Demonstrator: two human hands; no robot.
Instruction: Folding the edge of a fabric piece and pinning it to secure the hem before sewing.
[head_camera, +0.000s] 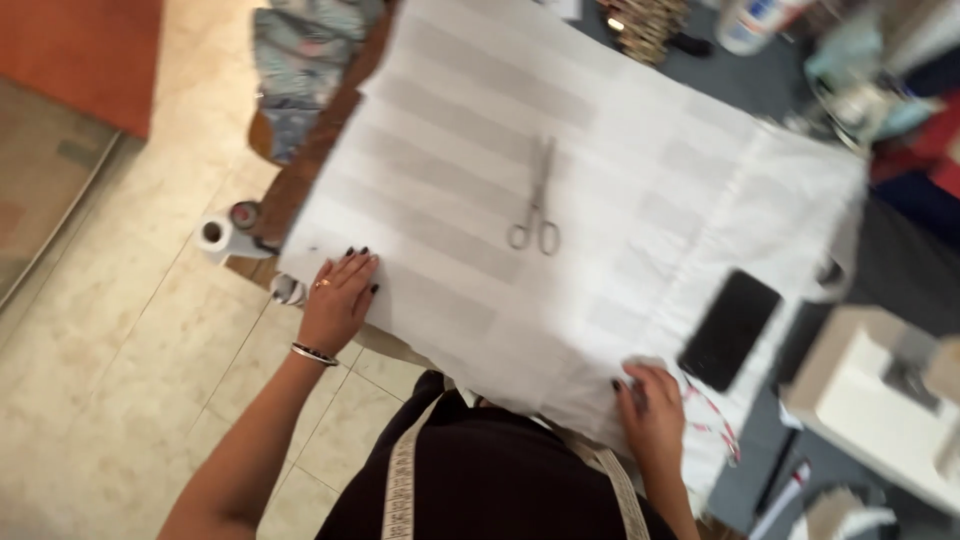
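Two hands flatten a white striped cloth (600, 190) over a worktable (300, 180).

The left hand (338, 298) lies flat on the cloth's near left corner, fingers together and extended. The right hand (655, 410) presses the cloth's near edge, fingers curled over a small fold. Scissors (537, 200) rest closed at the cloth's middle; a dark phone (730, 328) lies toward its near right edge. A tape roll (222, 236) sits at the table's left edge.

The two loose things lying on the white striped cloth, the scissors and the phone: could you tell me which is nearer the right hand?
The black phone, lying screen-up just beside the right hand. The scissors lie farther up, mid-cloth.
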